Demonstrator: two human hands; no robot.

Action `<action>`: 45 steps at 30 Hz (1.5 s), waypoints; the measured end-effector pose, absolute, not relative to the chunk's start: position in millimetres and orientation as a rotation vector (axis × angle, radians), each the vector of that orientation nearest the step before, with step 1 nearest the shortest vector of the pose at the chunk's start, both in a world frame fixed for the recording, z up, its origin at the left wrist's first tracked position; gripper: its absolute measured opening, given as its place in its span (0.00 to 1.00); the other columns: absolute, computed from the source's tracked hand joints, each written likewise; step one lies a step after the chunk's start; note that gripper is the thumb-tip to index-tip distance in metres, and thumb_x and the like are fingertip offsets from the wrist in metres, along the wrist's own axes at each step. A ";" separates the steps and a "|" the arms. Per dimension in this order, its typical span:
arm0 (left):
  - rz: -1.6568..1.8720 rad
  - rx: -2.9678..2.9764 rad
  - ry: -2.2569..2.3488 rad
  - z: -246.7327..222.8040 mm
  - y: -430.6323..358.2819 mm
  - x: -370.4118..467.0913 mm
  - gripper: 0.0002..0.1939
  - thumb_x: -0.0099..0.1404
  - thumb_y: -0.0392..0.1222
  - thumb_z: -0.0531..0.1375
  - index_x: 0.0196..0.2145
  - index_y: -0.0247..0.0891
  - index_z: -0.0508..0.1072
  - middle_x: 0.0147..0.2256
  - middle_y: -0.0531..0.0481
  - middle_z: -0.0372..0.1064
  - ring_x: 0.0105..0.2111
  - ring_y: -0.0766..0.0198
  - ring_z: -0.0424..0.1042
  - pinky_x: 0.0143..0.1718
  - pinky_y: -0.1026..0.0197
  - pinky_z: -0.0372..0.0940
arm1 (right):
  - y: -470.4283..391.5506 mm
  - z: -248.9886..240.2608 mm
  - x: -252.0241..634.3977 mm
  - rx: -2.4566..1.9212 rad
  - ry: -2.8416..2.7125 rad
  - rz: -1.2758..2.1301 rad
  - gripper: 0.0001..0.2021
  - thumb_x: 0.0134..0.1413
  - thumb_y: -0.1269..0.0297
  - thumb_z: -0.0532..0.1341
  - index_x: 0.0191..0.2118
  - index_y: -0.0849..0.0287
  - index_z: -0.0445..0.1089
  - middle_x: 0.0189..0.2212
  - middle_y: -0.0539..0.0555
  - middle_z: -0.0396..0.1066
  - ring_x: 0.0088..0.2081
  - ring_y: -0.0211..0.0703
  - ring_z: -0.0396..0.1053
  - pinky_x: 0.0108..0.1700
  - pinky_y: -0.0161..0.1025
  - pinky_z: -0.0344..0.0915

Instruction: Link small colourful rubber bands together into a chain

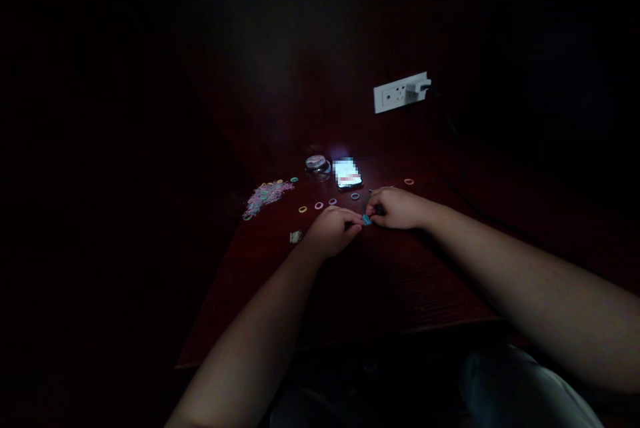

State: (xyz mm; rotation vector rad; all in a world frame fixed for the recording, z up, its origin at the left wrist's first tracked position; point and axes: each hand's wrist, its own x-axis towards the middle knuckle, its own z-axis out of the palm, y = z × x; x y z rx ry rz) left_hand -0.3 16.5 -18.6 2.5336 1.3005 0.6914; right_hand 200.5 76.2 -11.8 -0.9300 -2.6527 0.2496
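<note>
A small blue bundle [367,220], seemingly of bands, lies between my hands on the dark red table. My left hand [336,229] reaches it from the left, with fingers closed together and their tips against the bundle. From the right, my right hand [393,208] has its thumb and fingers curled at the bundle's other side. Just beyond my hands is a row of single bands: a yellow one [303,209], a pink one [319,205], a purple one [333,201] and a light blue one [355,196].
A heap of coloured bands [267,196] lies at the table's left. Behind my hands are a round container [316,163] and a lit phone [347,173]. A pale bundle [295,237] sits beside my left wrist. A plug fills part of the wall socket [393,96].
</note>
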 end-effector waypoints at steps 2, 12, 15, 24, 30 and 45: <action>0.695 2.537 1.303 -19.4 16.4 0.0 0.09 0.61 0.38 0.59 0.38 0.42 0.78 0.42 0.54 0.76 0.45 0.63 0.72 0.54 0.57 0.63 | 77.4 -13.3 200.4 -0.929 -2.656 0.249 0.07 0.47 0.66 0.60 0.32 0.57 0.76 0.31 0.52 0.75 0.35 0.43 0.71 0.43 0.39 0.63; 0.699 2.543 1.297 -19.9 16.8 -0.6 0.08 0.61 0.38 0.59 0.38 0.42 0.78 0.43 0.53 0.76 0.45 0.63 0.72 0.54 0.55 0.62 | 75.1 -10.6 201.2 -0.935 -2.644 0.268 0.07 0.47 0.66 0.60 0.32 0.59 0.75 0.31 0.54 0.74 0.35 0.43 0.70 0.40 0.38 0.62; 0.692 2.541 1.304 -20.0 16.7 -1.1 0.08 0.61 0.38 0.59 0.38 0.42 0.78 0.43 0.53 0.76 0.45 0.63 0.72 0.54 0.55 0.63 | 74.5 -8.8 201.5 -0.938 -2.632 0.276 0.07 0.47 0.67 0.59 0.32 0.59 0.75 0.32 0.54 0.74 0.35 0.43 0.70 0.40 0.38 0.62; 0.702 2.549 1.290 -20.9 17.5 -1.1 0.08 0.62 0.39 0.59 0.36 0.41 0.78 0.42 0.53 0.77 0.44 0.64 0.73 0.52 0.57 0.64 | 71.9 -8.6 201.2 -0.914 -2.574 0.405 0.08 0.48 0.65 0.60 0.34 0.59 0.74 0.32 0.53 0.74 0.32 0.40 0.69 0.36 0.36 0.61; 0.695 2.577 1.281 -20.3 17.8 0.1 0.07 0.62 0.38 0.58 0.34 0.41 0.78 0.40 0.53 0.77 0.44 0.64 0.73 0.52 0.59 0.63 | 69.5 -10.4 197.7 -0.893 -2.599 0.470 0.11 0.50 0.60 0.61 0.37 0.59 0.75 0.30 0.53 0.73 0.31 0.40 0.68 0.34 0.35 0.60; 0.987 2.506 1.492 -12.5 22.2 -9.7 0.08 0.63 0.40 0.57 0.36 0.40 0.76 0.41 0.51 0.75 0.44 0.63 0.71 0.53 0.57 0.61 | 72.1 -17.1 196.1 -0.940 -2.623 0.449 0.11 0.52 0.59 0.58 0.35 0.58 0.73 0.31 0.54 0.73 0.32 0.43 0.69 0.36 0.39 0.63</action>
